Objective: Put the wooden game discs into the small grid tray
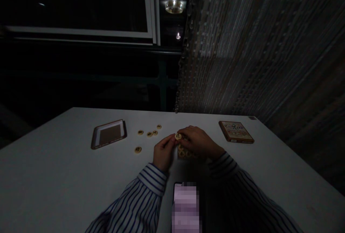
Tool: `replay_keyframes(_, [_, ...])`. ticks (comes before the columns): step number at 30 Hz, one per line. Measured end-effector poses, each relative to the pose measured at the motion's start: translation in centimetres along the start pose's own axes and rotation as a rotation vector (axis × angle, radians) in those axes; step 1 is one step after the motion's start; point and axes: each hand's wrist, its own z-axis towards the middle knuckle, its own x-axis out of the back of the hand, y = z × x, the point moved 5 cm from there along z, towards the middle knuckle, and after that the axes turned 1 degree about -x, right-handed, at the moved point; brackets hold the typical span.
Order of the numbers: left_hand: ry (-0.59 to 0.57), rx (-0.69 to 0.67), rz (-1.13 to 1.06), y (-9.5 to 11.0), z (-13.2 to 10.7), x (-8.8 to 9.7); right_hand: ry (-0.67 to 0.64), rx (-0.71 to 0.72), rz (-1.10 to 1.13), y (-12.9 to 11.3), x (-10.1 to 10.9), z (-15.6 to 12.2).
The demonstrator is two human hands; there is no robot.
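Observation:
A round, pale Chinese chess piece (178, 136) with a dark character on its face is pinched between my two hands. My left hand (163, 151) is closed, its fingertips at the piece's left edge. My right hand (198, 140) is also closed on it from the right, fingers curled over the top. Under my right hand, several more chess pieces (182, 153) sit close together in rows, partly hidden by the hand and its shadow. Left of my hands, loose pieces lie on the white table (115, 175), among them one nearer piece (138, 149) and one farther back (159, 126).
A shallow open box lid or tray (124, 129) lies at the left. On the right is a flat printed box (236, 131). A phone (185, 204) with a lit, blurred screen rests near me. Behind the table hangs a string curtain (229, 46) beside a dark window.

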Motion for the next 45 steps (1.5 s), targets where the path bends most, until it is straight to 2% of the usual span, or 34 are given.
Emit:
replay_keyframes(6, [0.031, -0.008, 0.157, -0.5, 0.1, 0.4, 0.024, -0.095, -0.059, 1.5, 0.5, -0.2])
replay_keyframes(16, [0.001, -0.028, 0.271, -1.6, 0.2, 0.3, -0.124, -0.243, -0.169, 3.3, 0.4, -0.7])
replay_keyframes(24, [-0.031, -0.042, 0.376, -1.4, 0.0, 0.0, -0.164, -0.193, -0.193, 3.8, -0.7, -0.8])
replay_keyframes(32, [-0.036, -0.036, 0.329, -1.7, 0.0, 0.0, -0.235, -0.209, -0.191, 4.0, -1.6, -0.9])
replay_keyframes(45, [-0.048, -0.059, 0.323, -2.3, 0.2, 0.1, -0.269, -0.206, -0.221, 4.2, -1.9, -1.1])
